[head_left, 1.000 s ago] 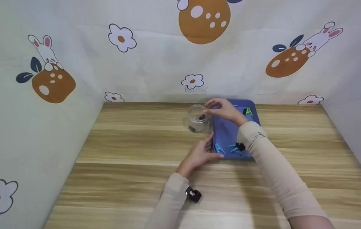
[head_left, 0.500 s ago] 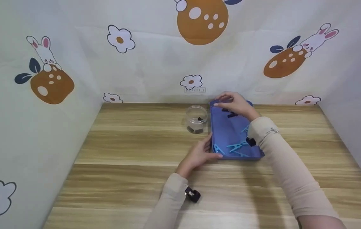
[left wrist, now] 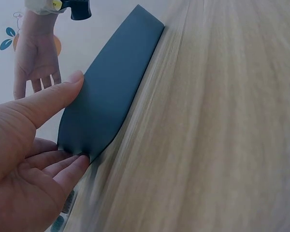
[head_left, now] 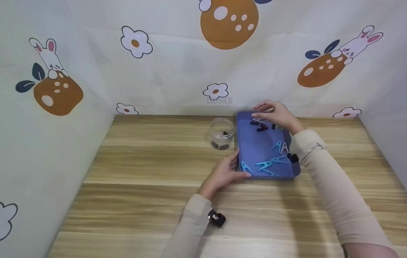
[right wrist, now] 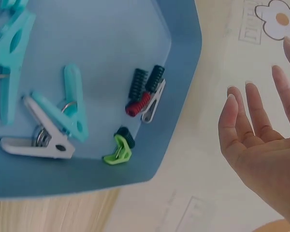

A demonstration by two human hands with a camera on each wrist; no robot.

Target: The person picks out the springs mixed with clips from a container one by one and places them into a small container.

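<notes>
My left hand (head_left: 223,173) grips the near left corner of a blue tray (head_left: 257,147), thumb at the rim and fingers against the outer wall. Over the tray's far end, my right hand (head_left: 277,116) hovers with relaxed fingers and holds nothing. In the right wrist view, dark ribbed cylinders (right wrist: 138,84), a red ribbed piece (right wrist: 138,105) and a green clip (right wrist: 118,151) lie at one end of the tray. Several light blue clothespins (head_left: 265,165) and a white clothespin (head_left: 284,147) are elsewhere in it.
A clear round jar (head_left: 222,125) stands just left of the tray, with a few small dark pieces (head_left: 224,146) inside. The wooden table (head_left: 146,157) meets patterned cloth walls (head_left: 171,71) at the back and sides.
My right hand has moved from the jar's rim rightward over the tray, uncovering the tray's contents. A dark piece near its fingers was let go into the jar. The left hand stays put.
</notes>
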